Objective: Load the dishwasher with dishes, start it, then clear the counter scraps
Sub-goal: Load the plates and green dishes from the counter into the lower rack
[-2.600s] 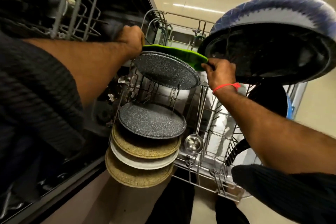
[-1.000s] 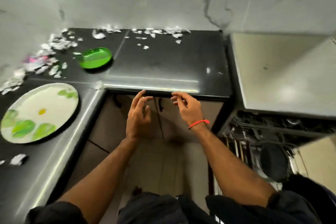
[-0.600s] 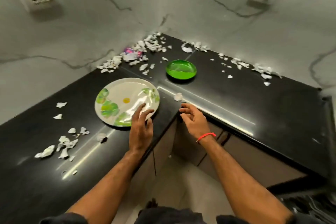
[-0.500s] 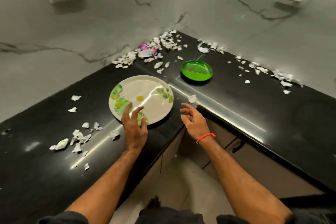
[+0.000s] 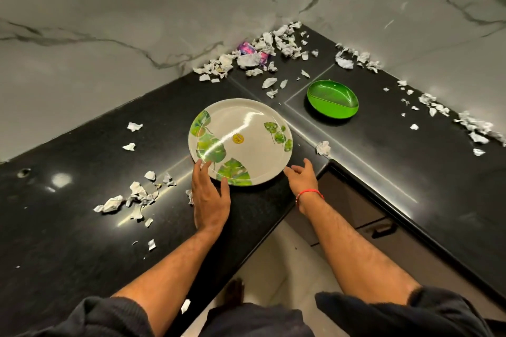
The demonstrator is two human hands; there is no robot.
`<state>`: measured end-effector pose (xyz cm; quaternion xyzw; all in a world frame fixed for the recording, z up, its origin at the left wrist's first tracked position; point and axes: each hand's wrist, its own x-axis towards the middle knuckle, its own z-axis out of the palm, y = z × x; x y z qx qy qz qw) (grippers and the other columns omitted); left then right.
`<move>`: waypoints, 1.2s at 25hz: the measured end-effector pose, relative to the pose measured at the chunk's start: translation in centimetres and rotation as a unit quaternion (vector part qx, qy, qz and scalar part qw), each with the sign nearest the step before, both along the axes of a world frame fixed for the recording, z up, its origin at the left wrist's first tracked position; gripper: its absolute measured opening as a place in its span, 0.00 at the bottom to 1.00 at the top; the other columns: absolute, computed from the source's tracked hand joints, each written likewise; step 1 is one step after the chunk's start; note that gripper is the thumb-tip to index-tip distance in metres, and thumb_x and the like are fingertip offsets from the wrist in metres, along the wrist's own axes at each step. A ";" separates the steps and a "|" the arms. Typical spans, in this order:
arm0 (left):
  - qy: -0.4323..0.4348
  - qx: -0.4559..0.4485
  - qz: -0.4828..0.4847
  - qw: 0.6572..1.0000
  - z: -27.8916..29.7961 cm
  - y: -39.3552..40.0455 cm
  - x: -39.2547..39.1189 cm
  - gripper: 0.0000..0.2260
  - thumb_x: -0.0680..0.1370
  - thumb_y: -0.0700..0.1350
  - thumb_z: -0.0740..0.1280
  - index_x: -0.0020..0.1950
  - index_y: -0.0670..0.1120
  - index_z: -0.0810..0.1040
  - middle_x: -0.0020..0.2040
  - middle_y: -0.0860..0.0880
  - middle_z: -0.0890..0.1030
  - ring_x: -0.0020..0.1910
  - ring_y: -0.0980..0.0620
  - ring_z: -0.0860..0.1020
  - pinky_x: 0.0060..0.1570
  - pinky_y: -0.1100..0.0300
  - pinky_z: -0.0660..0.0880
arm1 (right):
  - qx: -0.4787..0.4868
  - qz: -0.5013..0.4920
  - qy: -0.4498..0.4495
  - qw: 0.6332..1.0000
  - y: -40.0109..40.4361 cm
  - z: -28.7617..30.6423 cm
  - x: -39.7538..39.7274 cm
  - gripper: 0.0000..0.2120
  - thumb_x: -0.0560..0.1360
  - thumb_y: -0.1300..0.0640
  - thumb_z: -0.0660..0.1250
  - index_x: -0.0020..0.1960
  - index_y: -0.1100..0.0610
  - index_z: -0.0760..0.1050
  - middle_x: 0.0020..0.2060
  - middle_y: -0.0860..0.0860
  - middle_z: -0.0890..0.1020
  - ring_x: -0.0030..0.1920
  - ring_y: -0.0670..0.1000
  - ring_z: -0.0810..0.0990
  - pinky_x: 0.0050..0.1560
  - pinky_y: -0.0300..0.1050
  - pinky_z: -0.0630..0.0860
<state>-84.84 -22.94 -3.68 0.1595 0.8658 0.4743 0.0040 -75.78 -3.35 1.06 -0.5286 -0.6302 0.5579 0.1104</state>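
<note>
Head view: my left hand [image 5: 209,197] and right hand [image 5: 302,176], grips spread, touch the leaf-print plate [image 5: 241,142]; its yellow sticker [image 5: 238,138] is unreadable.

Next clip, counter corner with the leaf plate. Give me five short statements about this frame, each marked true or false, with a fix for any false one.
1. Both hands are at the near rim of the plate. True: the left hand and right hand flank its near edge.
2. The green dish sits on top of the plate. False: it rests apart on the counter, beyond the plate to the right.
3. Paper scraps lie on the counter. True.
4. The plate is lifted clear of the counter. False: it lies flat on it.
5. The right wrist wears a red band. True.
</note>
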 end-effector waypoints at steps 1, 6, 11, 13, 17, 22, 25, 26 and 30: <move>0.006 -0.004 -0.003 1.000 0.0 0.0 0.0 0.28 0.79 0.44 0.68 0.77 0.45 0.62 0.79 0.46 0.62 0.78 0.48 0.61 0.76 0.54 0.60 | -0.015 -0.001 0.008 1.000 0.2 -0.2 -0.4 0.39 0.77 0.55 0.70 0.80 0.53 0.51 0.66 0.51 0.77 0.67 0.53 0.74 0.72 0.54 0.67; 0.028 -0.024 -0.031 0.999 0.0 0.1 0.2 0.26 0.80 0.46 0.68 0.76 0.49 0.62 0.77 0.48 0.64 0.77 0.48 0.63 0.75 0.46 0.65 | -0.036 0.001 0.005 0.999 0.0 -1.6 -1.6 0.36 0.74 0.56 0.73 0.77 0.56 0.61 0.52 0.51 0.82 0.62 0.54 0.77 0.69 0.56 0.70; 0.053 -0.014 -0.047 0.997 0.4 0.1 0.3 0.25 0.80 0.45 0.67 0.75 0.51 0.63 0.78 0.47 0.63 0.78 0.47 0.62 0.75 0.43 0.63 | -0.121 -0.106 0.118 0.980 0.9 0.2 -1.7 0.05 0.75 0.68 0.68 0.46 0.60 0.79 0.45 0.60 0.84 0.46 0.58 0.82 0.52 0.54 0.80; 0.050 -0.006 -0.063 0.997 0.4 0.1 0.6 0.25 0.80 0.44 0.67 0.76 0.49 0.63 0.79 0.46 0.60 0.78 0.47 0.60 0.75 0.44 0.64 | -0.193 -0.176 0.188 0.947 1.4 1.5 -0.8 0.08 0.76 0.70 0.63 0.44 0.59 0.76 0.41 0.56 0.82 0.43 0.56 0.81 0.48 0.54 0.79; 0.077 -0.011 -0.179 0.981 0.0 0.0 0.9 0.24 0.81 0.45 0.64 0.77 0.49 0.62 0.80 0.48 0.55 0.80 0.48 0.57 0.73 0.41 0.67 | -0.189 -0.200 0.221 0.936 1.0 2.7 2.8 0.08 0.78 0.69 0.62 0.47 0.58 0.75 0.43 0.55 0.82 0.44 0.55 0.81 0.43 0.53 0.81; 0.090 -0.002 -0.290 0.953 0.1 -0.2 1.4 0.24 0.81 0.51 0.62 0.76 0.48 0.62 0.82 0.50 0.51 0.81 0.48 0.55 0.76 0.49 0.63 | -0.150 -0.226 0.231 0.934 0.1 3.8 8.7 0.07 0.78 0.68 0.62 0.49 0.58 0.75 0.43 0.55 0.83 0.40 0.53 0.82 0.32 0.46 0.80; 0.059 0.057 -0.304 0.949 1.3 -0.1 2.8 0.25 0.80 0.53 0.60 0.75 0.44 0.64 0.82 0.47 0.54 0.81 0.52 0.54 0.77 0.65 0.53 | -0.134 -0.246 0.237 0.930 -0.3 4.3 14.1 0.07 0.78 0.68 0.63 0.51 0.58 0.75 0.46 0.56 0.83 0.42 0.53 0.82 0.31 0.44 0.79; 0.041 0.069 -0.299 0.951 1.8 0.2 3.5 0.25 0.81 0.53 0.59 0.75 0.44 0.64 0.81 0.47 0.55 0.81 0.54 0.54 0.77 0.65 0.53 | -0.130 -0.256 0.238 0.928 -0.5 4.4 16.1 0.07 0.78 0.68 0.63 0.52 0.58 0.75 0.46 0.56 0.83 0.42 0.53 0.82 0.30 0.43 0.79; -0.112 0.089 -0.312 0.939 6.4 3.4 8.2 0.18 0.86 0.56 0.55 0.75 0.55 0.66 0.74 0.53 0.69 0.70 0.66 0.68 0.72 0.62 0.65 | -0.128 -0.292 0.249 0.914 -2.1 4.7 23.9 0.09 0.78 0.68 0.64 0.56 0.60 0.75 0.45 0.56 0.84 0.39 0.52 0.83 0.28 0.41 0.77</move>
